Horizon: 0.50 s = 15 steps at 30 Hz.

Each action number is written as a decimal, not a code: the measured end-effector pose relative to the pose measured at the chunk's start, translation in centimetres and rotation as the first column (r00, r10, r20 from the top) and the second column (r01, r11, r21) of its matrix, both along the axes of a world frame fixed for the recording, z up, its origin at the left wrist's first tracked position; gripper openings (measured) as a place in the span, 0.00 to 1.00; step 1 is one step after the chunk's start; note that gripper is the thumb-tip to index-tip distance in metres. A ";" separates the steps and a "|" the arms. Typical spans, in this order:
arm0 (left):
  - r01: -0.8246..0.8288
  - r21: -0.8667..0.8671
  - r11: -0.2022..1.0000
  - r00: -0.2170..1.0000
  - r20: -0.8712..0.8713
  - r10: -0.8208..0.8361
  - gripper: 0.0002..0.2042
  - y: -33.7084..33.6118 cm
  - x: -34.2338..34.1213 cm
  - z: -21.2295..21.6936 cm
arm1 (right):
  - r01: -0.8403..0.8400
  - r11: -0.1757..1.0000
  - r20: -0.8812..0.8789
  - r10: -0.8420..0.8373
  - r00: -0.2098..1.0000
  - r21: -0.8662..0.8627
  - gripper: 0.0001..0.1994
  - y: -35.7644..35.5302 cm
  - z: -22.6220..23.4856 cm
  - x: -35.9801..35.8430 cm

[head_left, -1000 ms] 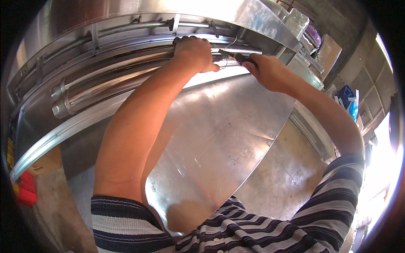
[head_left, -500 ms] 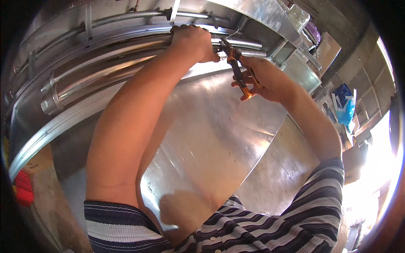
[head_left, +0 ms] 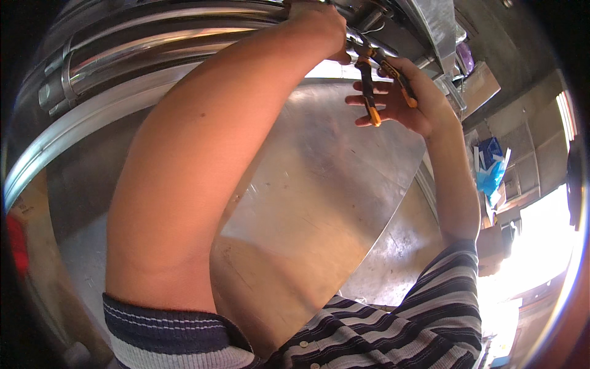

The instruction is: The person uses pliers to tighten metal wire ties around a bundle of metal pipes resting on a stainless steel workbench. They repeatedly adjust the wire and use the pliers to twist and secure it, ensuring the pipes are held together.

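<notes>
2 hands (head_left: 322, 21) (head_left: 399, 115) reach forward, right fingers (head_left: 354, 100) extended.

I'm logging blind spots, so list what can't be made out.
All in the head view:
Left hand: what its grip holds, hidden by the hand itself.
Black-and-orange-handled pliers: tips too small and dark to tell.
Long shiny silver metal tubes: part behind the bare left forearm.
Red object: cut off by the dark lens rim.

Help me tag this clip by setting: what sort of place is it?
Probably a metalworking shop or similar workshop. A large, shiny metal sheet spans the middle, long metal tubes lie beyond it, and the right hand holds pliers with black-and-orange handles.
</notes>
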State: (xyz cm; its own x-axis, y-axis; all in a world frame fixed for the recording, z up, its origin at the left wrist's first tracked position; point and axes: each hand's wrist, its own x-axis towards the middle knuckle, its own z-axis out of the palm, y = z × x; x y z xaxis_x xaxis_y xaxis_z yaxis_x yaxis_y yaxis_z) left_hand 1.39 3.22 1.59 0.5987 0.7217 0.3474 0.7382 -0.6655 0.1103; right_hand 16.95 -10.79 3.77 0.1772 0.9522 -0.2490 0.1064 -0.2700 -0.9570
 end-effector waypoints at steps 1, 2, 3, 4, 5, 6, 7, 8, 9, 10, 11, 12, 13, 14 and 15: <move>-0.010 0.004 1.000 1.000 -0.003 0.010 0.35 -0.1 -0.2 0.1 | -0.009 1.000 0.019 0.009 1.000 -0.007 0.27 0.1 0.3 0.2; -0.019 -0.009 1.000 1.000 -0.011 0.019 0.35 -0.1 -0.4 0.2 | -0.017 1.000 0.038 0.018 0.999 -0.014 0.26 0.2 0.5 0.3; -0.028 -0.022 0.999 0.999 -0.020 0.027 0.36 -0.2 -0.5 0.3 | -0.025 0.999 0.058 0.027 0.998 -0.021 0.25 0.3 0.7 0.2; -0.028 -0.036 0.999 0.999 -0.031 0.027 0.36 -0.1 -0.5 0.3 | 0.012 1.000 0.146 -0.010 0.989 -0.015 0.25 0.3 1.1 -0.4; -0.031 -0.034 0.999 0.999 -0.038 0.029 0.36 -0.1 -0.5 0.3 | 0.008 0.999 0.210 0.000 0.978 -0.040 0.25 0.4 1.6 -0.5; -0.033 -0.032 0.999 0.999 -0.044 0.031 0.37 0.0 -0.5 0.2 | 0.006 0.998 0.273 0.012 0.962 -0.066 0.25 0.5 2.2 -0.3; -0.034 -0.028 0.999 0.998 -0.050 0.033 0.37 -0.1 -0.5 0.3 | 0.006 0.996 0.334 0.024 0.942 -0.090 0.25 0.6 2.9 0.0; -0.039 -0.022 0.999 0.998 -0.052 0.037 0.37 -0.3 -0.6 0.4 | 0.013 0.992 0.373 0.036 0.927 -0.127 0.25 0.7 3.7 0.2; -0.041 -0.016 0.999 0.998 -0.054 0.040 0.37 -0.5 -0.5 0.4 | 0.018 0.991 0.391 0.034 0.920 -0.130 0.25 0.8 4.2 0.5; -0.045 -0.009 0.999 0.998 -0.053 0.044 0.37 -0.7 -0.5 0.5 | 0.023 0.991 0.412 0.033 0.911 -0.131 0.25 0.8 4.8 0.6; -0.042 -0.012 0.999 0.998 -0.046 0.042 0.37 -0.8 -0.6 0.6 | 0.030 0.991 0.432 0.030 0.901 -0.132 0.26 0.8 5.3 0.5; -0.038 -0.015 0.999 0.999 -0.040 0.038 0.38 -0.8 -0.9 0.5 | 0.052 0.990 0.455 0.015 0.890 -0.133 0.26 0.9 5.7 0.1; -0.038 -0.014 0.999 0.999 -0.033 0.038 0.38 -0.5 -1.0 0.5 | 0.020 0.986 0.464 0.059 0.884 -0.163 0.26 1.1 6.1 -0.1; -0.039 -0.017 0.999 0.998 -0.043 0.038 0.38 -0.4 -1.0 0.6 | -0.011 0.981 0.471 0.103 0.876 -0.193 0.26 1.2 6.5 -0.2; -0.040 -0.019 0.999 0.998 -0.053 0.039 0.38 -0.3 -1.0 0.6 | -0.042 0.974 0.476 0.147 0.867 -0.224 0.26 1.4 6.7 -0.3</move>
State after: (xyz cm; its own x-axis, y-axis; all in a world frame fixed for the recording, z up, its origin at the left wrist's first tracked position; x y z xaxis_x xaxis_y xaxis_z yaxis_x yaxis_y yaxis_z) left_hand 0.42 2.90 2.20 0.5869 0.7515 0.3014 0.7687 -0.6341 0.0842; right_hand 16.67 -9.44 10.50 0.2371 0.9100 -0.3402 0.5788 -0.4136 -0.7028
